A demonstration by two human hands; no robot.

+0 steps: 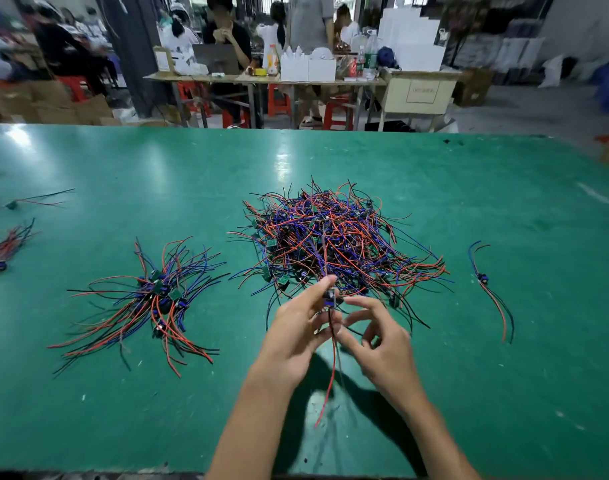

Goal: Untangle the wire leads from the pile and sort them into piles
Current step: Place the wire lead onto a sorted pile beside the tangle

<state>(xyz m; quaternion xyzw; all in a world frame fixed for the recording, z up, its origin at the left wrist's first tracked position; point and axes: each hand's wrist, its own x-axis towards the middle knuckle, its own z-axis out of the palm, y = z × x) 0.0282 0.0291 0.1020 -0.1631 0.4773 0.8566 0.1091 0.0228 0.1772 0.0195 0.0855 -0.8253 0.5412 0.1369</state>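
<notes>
A big tangled pile (334,240) of red, blue and black wire leads with small green boards lies at the middle of the green table (434,188). A sorted pile (157,299) fans out to the left. One single lead (486,289) lies alone to the right. My left hand (296,337) pinches a lead (331,362) by its small blue part, just in front of the big pile; its red and black wires hang down toward me. My right hand (376,344) sits beside it with fingers loosely curled, close to the same lead; whether it touches it is unclear.
More leads (1,251) lie at the table's left edge, and a loose one (36,199) farther back. Beyond the table's far edge stand other work tables (261,79), red stools, cartons and several seated people.
</notes>
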